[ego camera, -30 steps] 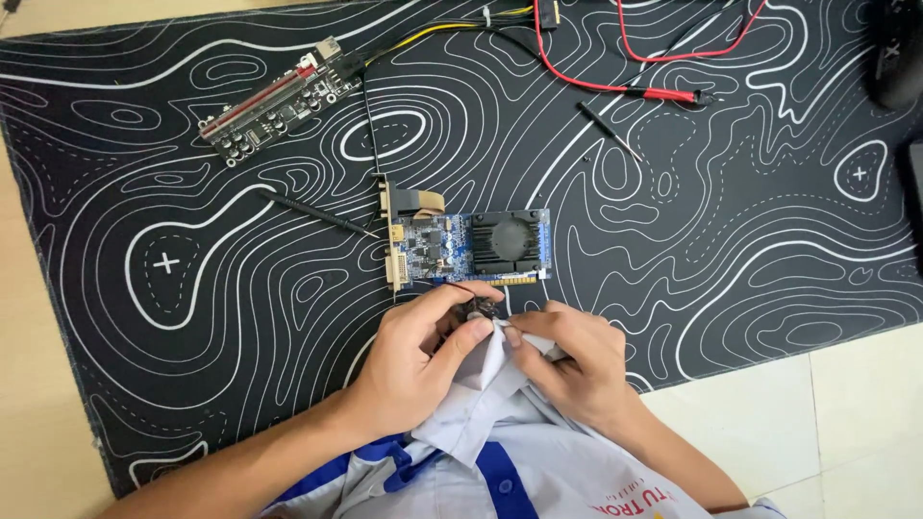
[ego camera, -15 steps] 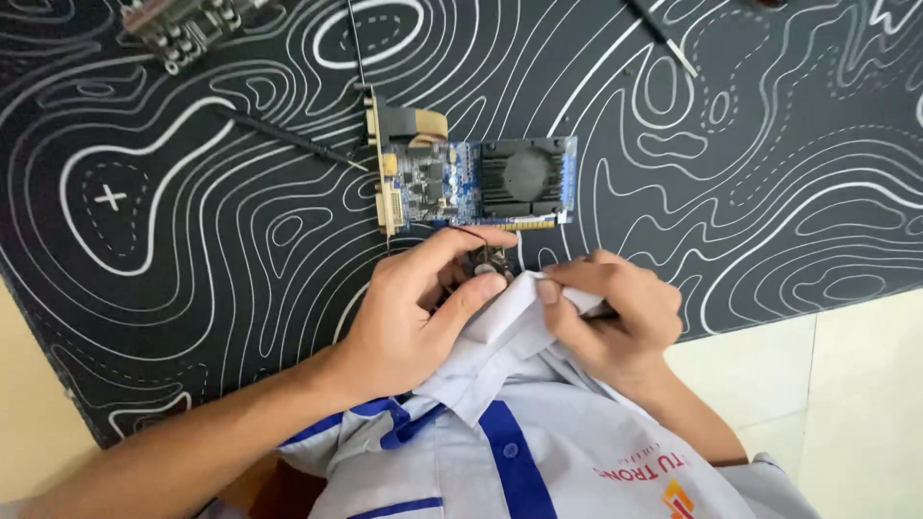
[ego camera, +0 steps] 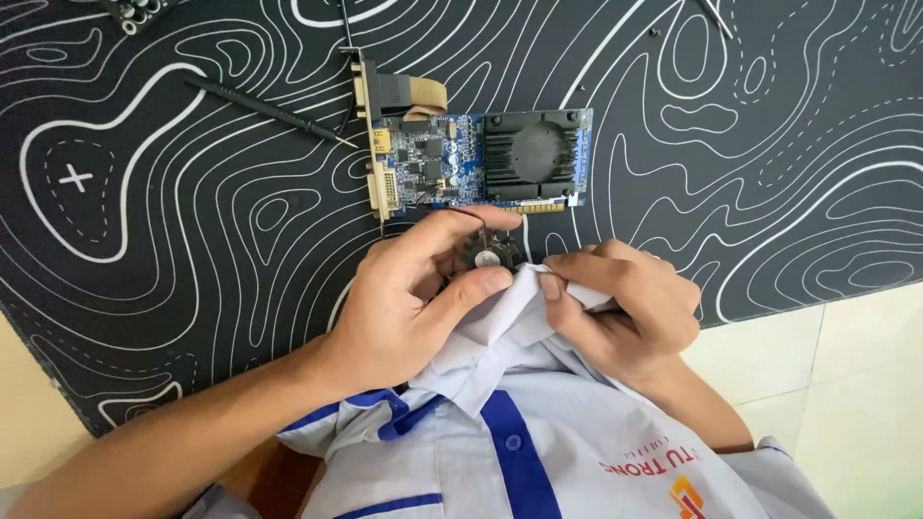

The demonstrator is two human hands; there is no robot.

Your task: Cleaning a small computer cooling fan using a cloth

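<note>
Fan (ego camera: 481, 255), small, round and black, held in my left hand (ego camera: 409, 303) while my right hand (ego camera: 625, 308) presses shirt cloth (ego camera: 510, 312) to it.

Head view, looking down: my left hand has its fingers curled shut around the fan, thumb tip on its near edge and index finger lying across its far side, so only part of the hub shows between them. My right hand is pinched closed on a fold of my white shirt hem, touching the fan's right edge. Both hands meet over the near edge of a black desk mat (ego camera: 192, 269) with white contour lines. Just beyond the fan lies a blue graphics card (ego camera: 471, 163) with a black heatsink, flat on the mat. A black screwdriver (ego camera: 264, 111) lies left of the card.
</note>
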